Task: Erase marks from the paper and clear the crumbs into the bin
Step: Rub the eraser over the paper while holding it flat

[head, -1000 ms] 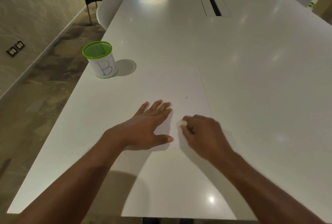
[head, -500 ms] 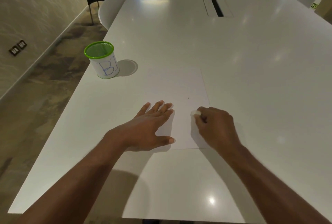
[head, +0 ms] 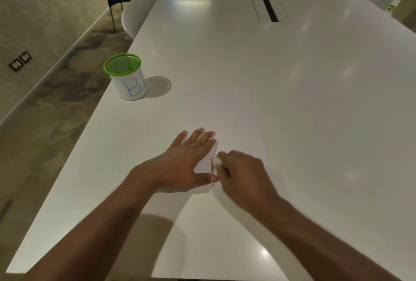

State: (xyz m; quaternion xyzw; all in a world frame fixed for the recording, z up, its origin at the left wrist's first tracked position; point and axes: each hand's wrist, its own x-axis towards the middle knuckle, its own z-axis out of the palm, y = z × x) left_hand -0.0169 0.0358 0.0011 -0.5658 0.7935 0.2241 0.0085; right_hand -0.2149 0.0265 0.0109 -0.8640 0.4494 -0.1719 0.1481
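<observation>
Rubbing now: right hand [head: 242, 174] pinches the eraser [head: 218, 161] on the paper [head: 236, 109] beside the flat left hand [head: 186, 161]; one dark speck [head: 234, 125] lies just ahead, the bin [head: 127, 78] far left.

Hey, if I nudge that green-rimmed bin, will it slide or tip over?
The bin would probably slide: it looks like a light mesh cup on a glossy table. It stands upright on a flat base, roughly as wide as tall, so a low push is unlikely to tip it. On its side it could roll.
</observation>
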